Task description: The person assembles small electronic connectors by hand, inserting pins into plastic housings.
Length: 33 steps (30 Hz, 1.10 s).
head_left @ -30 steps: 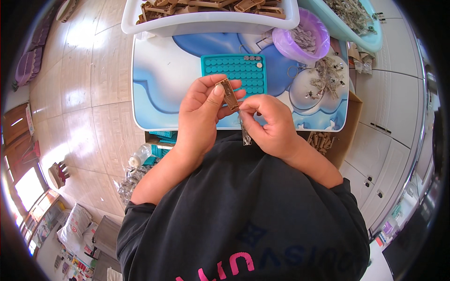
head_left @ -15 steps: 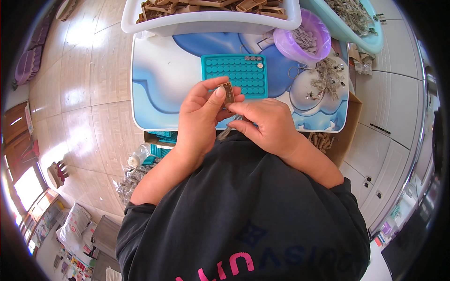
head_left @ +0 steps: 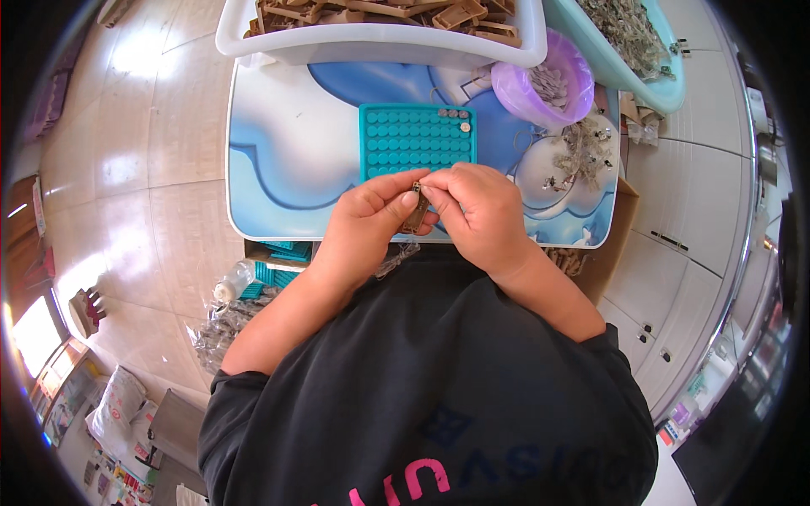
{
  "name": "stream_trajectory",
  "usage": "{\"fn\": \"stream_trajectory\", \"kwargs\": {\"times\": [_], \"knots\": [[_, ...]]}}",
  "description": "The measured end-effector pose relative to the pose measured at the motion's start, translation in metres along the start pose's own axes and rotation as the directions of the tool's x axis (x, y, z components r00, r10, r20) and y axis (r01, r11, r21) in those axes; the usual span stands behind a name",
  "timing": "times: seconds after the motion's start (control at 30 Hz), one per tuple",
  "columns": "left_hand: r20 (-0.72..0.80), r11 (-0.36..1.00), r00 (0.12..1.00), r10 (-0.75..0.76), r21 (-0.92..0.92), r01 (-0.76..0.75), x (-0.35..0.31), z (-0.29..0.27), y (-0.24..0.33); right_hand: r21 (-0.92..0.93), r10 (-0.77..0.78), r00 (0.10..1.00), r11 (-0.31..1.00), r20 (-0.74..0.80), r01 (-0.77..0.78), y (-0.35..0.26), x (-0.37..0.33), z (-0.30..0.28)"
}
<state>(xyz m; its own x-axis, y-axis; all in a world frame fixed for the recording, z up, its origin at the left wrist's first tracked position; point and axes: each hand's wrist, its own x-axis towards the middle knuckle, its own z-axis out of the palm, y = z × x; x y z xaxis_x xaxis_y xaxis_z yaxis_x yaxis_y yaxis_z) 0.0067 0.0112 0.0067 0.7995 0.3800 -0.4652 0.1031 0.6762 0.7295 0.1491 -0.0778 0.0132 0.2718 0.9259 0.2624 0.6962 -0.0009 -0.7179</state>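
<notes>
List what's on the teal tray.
Teal tray: three grey discs and a whiter disc at upper right. The left hand and right hand cover part of its near edge; anything under them can't be seen.

The left grip and the right grip, two in all, are holding one brown piece by the near edge of one counter. On the counter, one teal tray is carrying four discs: three grey discs are lining its far right corner and one white disc is sitting just nearer. Three containers are standing along the far side: one white bin at the far edge, one purple basket and one aqua basin by the far right corner. Their contents are overlapping too much for counting. One tangled clump is lying near the right edge. One bottle is showing beyond the near left corner.
</notes>
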Motion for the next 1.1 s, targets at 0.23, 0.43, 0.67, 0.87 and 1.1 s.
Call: {"fn": "stream_trajectory", "kwargs": {"times": [0.23, 0.43, 0.67, 0.87, 1.1], "knots": [[-0.136, 0.982, 0.986, -0.093, -0.173, 0.069, 0.004, -0.004, -0.003, -0.195, 0.089, 0.973, 0.972, -0.215, -0.132, 0.032, 0.018, -0.005], [-0.175, 0.971, 0.983, -0.055, -0.237, 0.012, 0.009, -0.011, -0.007, -0.32, 0.069, 0.968, 0.936, -0.241, -0.146, 0.057, 0.013, 0.0], [-0.17, 0.958, 0.983, -0.068, -0.285, 0.017, 0.011, -0.009, -0.005, -0.024, 0.007, 0.985, 1.0, -0.172, -0.012, 0.022, 0.013, 0.006], [-0.157, 0.954, 0.987, -0.037, -0.299, -0.012, 0.012, -0.011, -0.009, -0.091, -0.18, 0.982, 0.98, -0.054, 0.175, 0.012, 0.014, 0.011], [-0.177, 0.959, 0.983, -0.046, -0.284, -0.006, 0.011, -0.007, -0.003, -0.061, -0.119, 0.987, 0.992, -0.103, 0.114, 0.025, 0.019, 0.001]]}}
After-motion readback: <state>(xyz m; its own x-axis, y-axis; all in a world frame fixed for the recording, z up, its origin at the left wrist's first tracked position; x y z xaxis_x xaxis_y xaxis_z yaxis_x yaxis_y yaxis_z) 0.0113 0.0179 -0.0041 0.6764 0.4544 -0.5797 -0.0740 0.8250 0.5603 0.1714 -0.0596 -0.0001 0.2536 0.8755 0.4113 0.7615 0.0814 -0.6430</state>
